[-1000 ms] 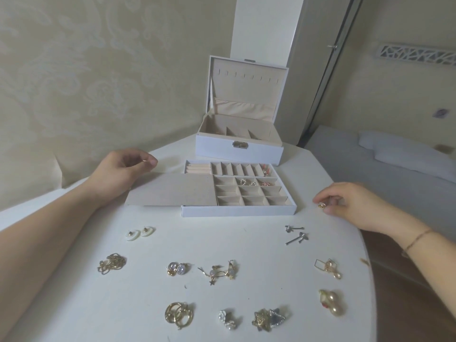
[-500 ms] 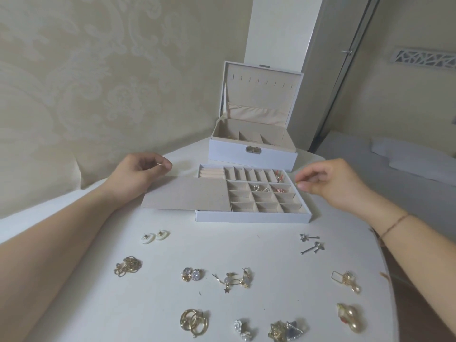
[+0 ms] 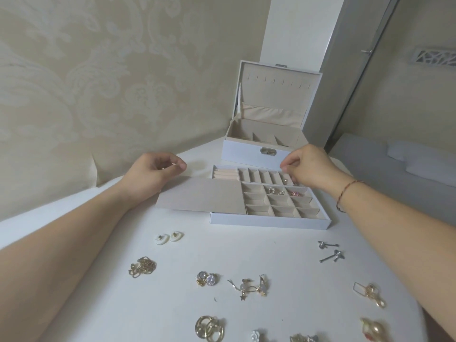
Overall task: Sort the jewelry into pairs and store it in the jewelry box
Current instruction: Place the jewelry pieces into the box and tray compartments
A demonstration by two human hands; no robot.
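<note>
Head view: white table (image 3: 283, 248) by patterned wallpaper (image 3: 98, 82); both hands, left (image 3: 150, 175) and right (image 3: 308, 169), curled, contents unclear.

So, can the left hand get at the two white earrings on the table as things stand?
Probably yes. The left hand rests near the tray's flap, and the white earrings lie on bare table just beside the left forearm, with nothing over them.
</note>
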